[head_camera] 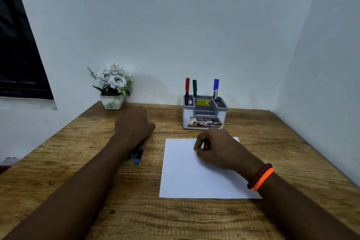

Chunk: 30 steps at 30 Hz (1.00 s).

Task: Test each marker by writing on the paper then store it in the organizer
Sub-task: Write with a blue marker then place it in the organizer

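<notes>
Three markers (194, 88) sitting in organizer (204, 115), left hand (134, 124) reaching onto remaining markers (139, 152) left of paper (187, 177), grip unclear; right hand (216, 148) curling empty on it.

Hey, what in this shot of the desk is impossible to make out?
Head view only:
- Loose markers on the wooden table: count and upper ends hidden under the left hand.
- Scribbles on the white paper: partly covered by the right hand, too faint.
- White-and-grey organizer: label print too small.
</notes>
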Each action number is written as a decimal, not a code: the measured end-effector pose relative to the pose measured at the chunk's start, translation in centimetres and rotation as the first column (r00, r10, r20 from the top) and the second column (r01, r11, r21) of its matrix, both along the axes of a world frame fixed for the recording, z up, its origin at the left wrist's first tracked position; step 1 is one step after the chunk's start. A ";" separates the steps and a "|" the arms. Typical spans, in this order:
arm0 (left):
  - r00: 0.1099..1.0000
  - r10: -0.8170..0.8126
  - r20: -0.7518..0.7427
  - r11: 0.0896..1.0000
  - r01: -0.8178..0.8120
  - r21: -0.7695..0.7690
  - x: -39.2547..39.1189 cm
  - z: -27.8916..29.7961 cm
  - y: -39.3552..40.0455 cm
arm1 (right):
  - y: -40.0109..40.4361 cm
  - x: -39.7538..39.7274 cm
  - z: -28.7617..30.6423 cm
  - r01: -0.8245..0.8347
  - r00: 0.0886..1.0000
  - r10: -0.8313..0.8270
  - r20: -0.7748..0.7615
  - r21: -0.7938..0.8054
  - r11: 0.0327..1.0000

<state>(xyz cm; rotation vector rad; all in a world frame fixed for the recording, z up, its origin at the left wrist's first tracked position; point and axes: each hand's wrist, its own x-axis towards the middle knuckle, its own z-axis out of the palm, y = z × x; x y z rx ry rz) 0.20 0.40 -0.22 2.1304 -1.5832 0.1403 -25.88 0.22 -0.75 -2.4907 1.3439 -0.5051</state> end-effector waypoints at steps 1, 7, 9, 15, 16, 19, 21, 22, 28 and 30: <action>0.997 -0.033 -0.075 0.999 0.031 -0.035 0.2 0.1 0.0 | 0.0 -0.1 0.1 0.006 1.000 -0.006 0.009 0.006 1.000; 0.774 -0.271 -0.572 0.936 0.073 -0.344 -1.7 1.4 0.6 | -1.0 -0.6 -0.1 0.175 0.965 -0.156 0.209 -0.071 0.982; 0.625 -0.348 -0.699 0.914 0.062 -0.400 -3.0 1.5 1.0 | -0.9 -0.5 0.0 0.186 0.923 -0.157 0.351 -0.048 0.981; 0.377 -0.497 -0.782 0.868 0.200 -0.455 -6.9 0.1 1.8 | 1.0 0.7 1.2 -0.078 0.741 -0.101 0.663 0.236 0.969; 0.364 -0.510 -0.779 0.860 0.221 -0.459 -7.5 -0.2 1.8 | 1.0 0.9 1.0 -0.081 0.753 -0.087 0.652 0.224 0.971; 0.283 -0.523 -0.804 0.849 0.255 -0.462 -8.4 -0.8 1.9 | 0.2 0.8 0.0 -0.008 0.806 -0.046 0.590 0.088 0.996; 0.251 -0.519 -0.817 0.848 0.269 -0.456 -8.5 -1.1 1.8 | -0.3 0.5 -0.4 0.030 0.824 -0.037 0.566 0.021 0.999; 0.240 -0.517 -0.822 0.848 0.275 -0.453 -8.5 -1.2 1.8 | -0.4 0.5 -0.5 0.028 0.828 -0.032 0.560 0.016 0.999; 0.241 -0.546 -0.803 0.825 0.320 -0.465 -8.0 -1.7 1.6 | 0.0 0.4 0.0 0.007 0.822 -0.051 0.567 0.080 0.997; 0.233 -0.554 -0.799 0.820 0.318 -0.476 -8.0 -1.7 1.6 | 0.0 0.4 0.0 0.005 0.827 -0.043 0.561 0.070 0.998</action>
